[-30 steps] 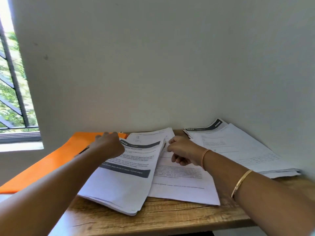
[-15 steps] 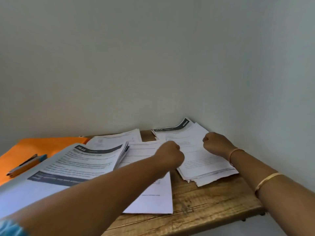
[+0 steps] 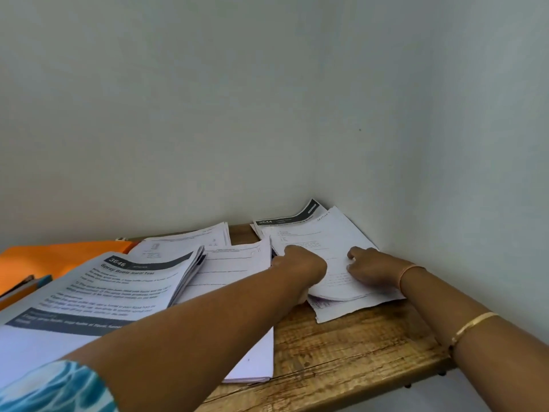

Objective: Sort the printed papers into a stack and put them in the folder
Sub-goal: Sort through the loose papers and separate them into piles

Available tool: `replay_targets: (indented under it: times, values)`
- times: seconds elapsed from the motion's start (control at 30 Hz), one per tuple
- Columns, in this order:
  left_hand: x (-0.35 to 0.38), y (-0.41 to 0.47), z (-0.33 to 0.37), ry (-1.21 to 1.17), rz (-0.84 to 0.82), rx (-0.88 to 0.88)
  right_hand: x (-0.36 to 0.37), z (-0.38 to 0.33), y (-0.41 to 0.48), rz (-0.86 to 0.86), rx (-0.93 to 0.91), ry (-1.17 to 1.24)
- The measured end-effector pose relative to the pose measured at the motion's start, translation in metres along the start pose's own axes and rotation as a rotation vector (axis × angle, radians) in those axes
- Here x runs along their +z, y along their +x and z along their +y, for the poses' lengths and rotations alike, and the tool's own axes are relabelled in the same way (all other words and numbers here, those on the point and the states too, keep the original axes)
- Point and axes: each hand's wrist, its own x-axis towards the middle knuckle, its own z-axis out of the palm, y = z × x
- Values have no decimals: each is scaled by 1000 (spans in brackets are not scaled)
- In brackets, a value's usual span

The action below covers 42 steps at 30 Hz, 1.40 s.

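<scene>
On the table, a slab of rough, grained wood set into the angle of two pale walls, the work has moved from left to right within the last second. The thick stack, headed by a dark printed band, lies alone near the left with its edges fanned; both hands were at it and at the loose sheets beside it, and have since left them. They are now at the corner pile, a thinner, skewed sheaf of limp white paper against the right wall, its near end bowed up off the wood. My guess is that this pile is being gathered to join the others, so the sorting is only partly done.

The orange folder, flat and matte, waits at the far left, well apart from that pile, with nothing visibly put in it yet.

The left hand grips the pile's left edge with its fingers curled. The right hand lies on the top sheet with bent fingers; I cannot tell whether it pinches the paper. A thin gold bangle rings the right forearm.
</scene>
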Motion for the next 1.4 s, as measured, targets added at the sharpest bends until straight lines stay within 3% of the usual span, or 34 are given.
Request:
replay_targets:
  times: [0.13,0.33,0.4,0.57,0.87,1.03,1.13,1.4]
  values:
    - [1,-1,-1,-138,28,9,3,0,2,8,7,-19]
    - [3,-16,-7,296,121,287,3,-2,3,4,27,-28]
    - [3,-13,-7,328,123,373,3,-4,2,4,28,-31]
    - [-4,-9,-4,-73,-43,289,0,-5,-1,-4,21,-12]
    - [-19,-15,-9,-379,-137,136,-15,-7,-6,74,21,279]
    - [-13,-39,-9,-144,-130,396,-22,-2,-7,153,84,365]
    - [-6,-40,-9,-34,-145,462,-21,0,-9,138,92,340]
    - [3,-25,-20,237,-133,251,-10,-12,-13,-13,59,55]
